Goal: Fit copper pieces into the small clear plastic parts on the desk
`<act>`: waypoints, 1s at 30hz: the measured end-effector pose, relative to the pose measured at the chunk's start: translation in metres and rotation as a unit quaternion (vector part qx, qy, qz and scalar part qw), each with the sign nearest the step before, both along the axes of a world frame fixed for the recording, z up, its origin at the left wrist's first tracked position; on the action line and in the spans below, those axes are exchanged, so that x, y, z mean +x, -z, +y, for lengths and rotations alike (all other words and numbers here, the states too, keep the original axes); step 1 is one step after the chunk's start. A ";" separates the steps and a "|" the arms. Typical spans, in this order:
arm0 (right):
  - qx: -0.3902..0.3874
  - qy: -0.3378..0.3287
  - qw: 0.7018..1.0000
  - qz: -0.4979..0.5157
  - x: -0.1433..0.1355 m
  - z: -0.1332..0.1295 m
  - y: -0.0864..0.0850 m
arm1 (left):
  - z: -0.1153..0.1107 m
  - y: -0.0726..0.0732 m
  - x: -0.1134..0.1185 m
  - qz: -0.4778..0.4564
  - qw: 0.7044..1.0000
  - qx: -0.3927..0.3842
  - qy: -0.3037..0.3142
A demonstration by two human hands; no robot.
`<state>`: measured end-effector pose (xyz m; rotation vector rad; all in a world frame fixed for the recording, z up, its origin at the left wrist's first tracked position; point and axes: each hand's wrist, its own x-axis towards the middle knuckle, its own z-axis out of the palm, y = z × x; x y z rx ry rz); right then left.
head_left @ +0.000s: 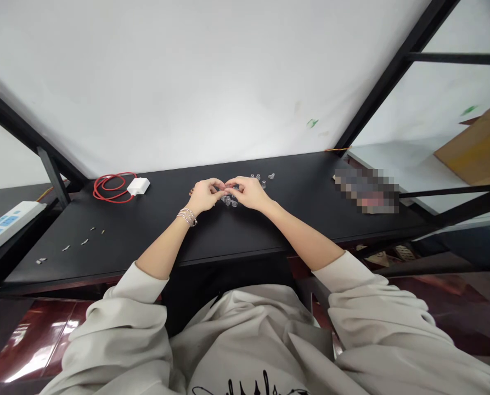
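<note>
My left hand and my right hand meet over the middle of the black table, fingertips almost touching. Both are closed in a pinch. Whatever sits between the fingertips is too small and too covered to make out. Just below them lies a cluster of small clear plastic pieces, partly hidden by my fingers. More of these clear pieces are scattered beyond my right hand, one clear piece lying apart from the others. Small orange-brown bits show at the outer edge of my left hand.
A white adapter with a coiled red cable lies on the black table, left of my hands. Several tiny light pieces are spread at front left. A white power strip is at far left. A pixelated item lies right.
</note>
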<state>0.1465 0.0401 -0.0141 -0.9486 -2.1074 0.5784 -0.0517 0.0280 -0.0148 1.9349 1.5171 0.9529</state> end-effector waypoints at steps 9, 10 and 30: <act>-0.042 0.104 0.993 -0.027 0.034 0.019 -0.006 | -0.007 -0.009 0.005 0.057 0.998 -0.002 0.016; -0.041 0.119 0.992 -0.031 0.039 0.022 -0.007 | -0.007 -0.010 0.005 0.062 0.998 -0.003 0.015; -0.063 0.111 0.978 -0.164 0.083 -0.018 -0.002 | -0.002 0.002 0.003 0.080 0.994 0.023 0.074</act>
